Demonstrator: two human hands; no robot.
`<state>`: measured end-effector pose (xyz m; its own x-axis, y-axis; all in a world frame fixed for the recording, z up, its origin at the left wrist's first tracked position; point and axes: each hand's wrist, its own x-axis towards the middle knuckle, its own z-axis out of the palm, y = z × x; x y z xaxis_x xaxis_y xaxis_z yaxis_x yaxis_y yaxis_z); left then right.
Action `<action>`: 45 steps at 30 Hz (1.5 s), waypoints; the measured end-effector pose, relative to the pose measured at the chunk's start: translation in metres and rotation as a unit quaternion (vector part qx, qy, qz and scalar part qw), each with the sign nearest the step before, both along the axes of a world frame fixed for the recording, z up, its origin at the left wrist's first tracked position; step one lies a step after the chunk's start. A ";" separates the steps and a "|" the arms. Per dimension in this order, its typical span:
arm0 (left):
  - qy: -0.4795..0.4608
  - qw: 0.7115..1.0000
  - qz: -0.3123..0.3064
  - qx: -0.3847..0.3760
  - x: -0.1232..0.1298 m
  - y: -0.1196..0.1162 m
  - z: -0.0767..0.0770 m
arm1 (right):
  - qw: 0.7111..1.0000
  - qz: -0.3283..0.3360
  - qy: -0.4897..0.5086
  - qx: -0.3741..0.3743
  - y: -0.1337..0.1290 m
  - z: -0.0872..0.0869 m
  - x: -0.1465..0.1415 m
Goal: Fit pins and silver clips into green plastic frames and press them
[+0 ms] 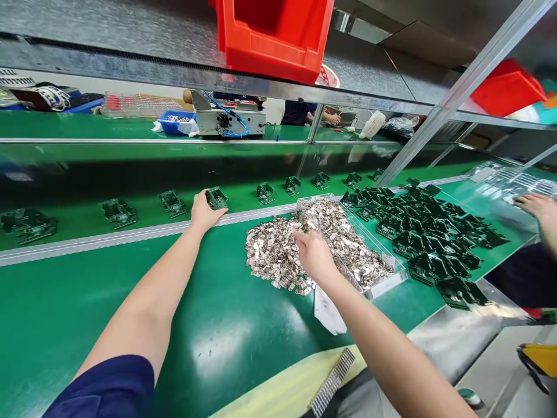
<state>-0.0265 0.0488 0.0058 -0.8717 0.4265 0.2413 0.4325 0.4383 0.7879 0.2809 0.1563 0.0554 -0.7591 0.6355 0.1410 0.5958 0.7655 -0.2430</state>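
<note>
My left hand (206,212) reaches to the strip beyond the rail, its thumb and fingers around a small green circuit board (216,198). Over a heap of small silvery metal parts (272,252) is my right hand (314,253), fingers drawn together at the heap's edge. Whatever is between those fingertips is too small to make out. Right beside it, a clear plastic tray (383,284) holds more of the same metal parts. Further circuit boards, such as one board (265,193) to the right and another (173,203) to the left, stand spaced along the strip.
A big pile of green circuit boards (429,232) covers the bench on the right. Beyond it is another person's hand (537,206). A red bin (278,49) sits on the shelf overhead, and a metal rail (130,237) runs along the strip.
</note>
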 end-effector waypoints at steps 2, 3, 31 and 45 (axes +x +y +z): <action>-0.003 0.999 -0.005 0.034 0.026 -0.009 -0.003 | 0.998 0.016 0.030 -0.054 -0.014 0.000 0.024; -0.006 0.999 -0.014 0.045 0.045 -0.015 -0.005 | 0.991 0.029 0.061 -0.112 -0.021 -0.001 0.036; -0.383 0.808 -0.358 0.268 0.306 -0.107 -0.001 | 0.865 -0.097 0.395 -0.294 -0.145 -0.031 0.115; -0.350 0.831 -0.367 0.228 0.308 -0.112 -0.005 | 0.740 -0.101 0.474 -0.466 -0.157 -0.035 0.119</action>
<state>0.2812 -0.0637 0.0004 -0.4114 0.9089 0.0677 -0.1819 -0.1547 0.9711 0.3995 -0.0003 0.0203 -0.4770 0.8786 -0.0219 -0.1007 -0.0794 -0.9917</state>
